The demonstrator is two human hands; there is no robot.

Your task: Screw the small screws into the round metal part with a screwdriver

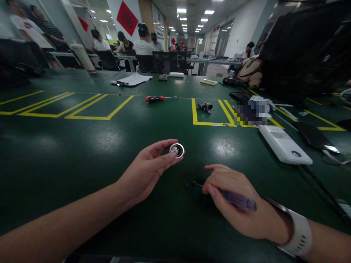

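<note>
Between thumb and fingers, my left hand (153, 162) grips a small round metal part (179, 147) with a silver rim and a dark hollow inside, its opening facing me. My right hand (233, 193) is closed around a screwdriver (239, 201) with a purplish see-through handle. The thin shaft points left, its tip close to the green tabletop. Just left of that tip lies a tiny dark ring-shaped piece (187, 185). A small dark spot sits at the tip itself; I cannot tell what it is.
A red-and-black screwdriver (156, 99) lies farther back. Dark metal fittings (205, 106) rest inside a yellow-taped box. On the right are a white power bank (283, 144) with a cable and a dark phone-like slab (314, 137). Papers (133, 79) lie at the back; people sit beyond.
</note>
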